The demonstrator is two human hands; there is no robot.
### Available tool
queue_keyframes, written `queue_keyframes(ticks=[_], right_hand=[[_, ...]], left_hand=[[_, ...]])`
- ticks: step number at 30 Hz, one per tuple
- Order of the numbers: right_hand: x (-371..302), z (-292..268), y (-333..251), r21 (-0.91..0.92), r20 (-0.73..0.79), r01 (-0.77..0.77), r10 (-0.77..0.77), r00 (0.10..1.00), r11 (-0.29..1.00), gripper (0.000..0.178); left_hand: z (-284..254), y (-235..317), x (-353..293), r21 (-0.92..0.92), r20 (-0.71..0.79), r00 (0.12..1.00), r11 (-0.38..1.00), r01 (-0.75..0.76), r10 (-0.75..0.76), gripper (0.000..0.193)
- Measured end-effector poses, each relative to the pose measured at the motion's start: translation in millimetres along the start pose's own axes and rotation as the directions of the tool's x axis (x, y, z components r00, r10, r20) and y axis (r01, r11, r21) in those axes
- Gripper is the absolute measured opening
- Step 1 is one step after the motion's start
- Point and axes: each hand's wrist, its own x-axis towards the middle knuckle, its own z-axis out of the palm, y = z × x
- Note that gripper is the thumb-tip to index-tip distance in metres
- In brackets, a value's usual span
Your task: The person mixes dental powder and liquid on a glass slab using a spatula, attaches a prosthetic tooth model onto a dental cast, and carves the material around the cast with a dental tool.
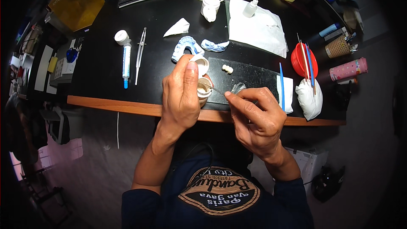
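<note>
My left hand (182,95) is closed around a small jar (204,97) at the table's front edge. Its white lid (200,65) is tipped up under my left thumb. Pale, beige-looking contents show at the mouth. Between thumb and fingertips my right hand (262,118) pinches a thin metal instrument (218,90), whose tip reaches into the jar; its exact kind cannot be made out. Just beyond lie a blue-and-white dental arch model (186,46) and a smaller model piece (215,46). A little tooth-coloured dental piece (227,69) rests on a dark glass slab (254,75).
A syringe (126,61) and tweezers (140,55) lie at left. White tissue (258,29) bears a dropper bottle (251,8). A white tub (210,8) stands behind. At right are a red bowl (299,61), thin sticks, a white bag (310,99) and a pink bottle (348,68).
</note>
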Motion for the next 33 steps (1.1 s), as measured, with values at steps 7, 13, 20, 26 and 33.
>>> queue_keyframes(ticks=[7, 13, 20, 26, 33], right_hand=[[-1, -2, 2, -0.035, 0.006, 0.022, -0.022, 1.0, 0.999, 0.042], [-2, -2, 2, -0.027, 0.013, 0.028, -0.028, 1.0, 0.999, 0.044], [-3, -5, -2, -0.025, 0.033, 0.012, -0.011, 0.999, 1.0, 0.041], [-5, -11, -3, -0.033, 0.043, 0.002, 0.0, 0.999, 0.999, 0.04], [-9, -15, -4, -0.046, 0.038, 0.0, 0.002, 0.999, 0.999, 0.041]], left_hand=[[0, 1, 0, 0.0, 0.005, 1.0, 1.0, 0.008, -0.008, 0.049], [0, 3, 1, -0.002, -0.001, 1.0, 1.0, 0.006, -0.006, 0.049], [0, -1, 1, -0.003, -0.013, 1.0, 1.0, 0.005, -0.005, 0.047], [2, 2, 1, -0.007, -0.014, 1.0, 1.0, 0.0, 0.0, 0.047], [1, 1, 0, -0.014, -0.021, 1.0, 1.0, 0.009, -0.009, 0.046]])
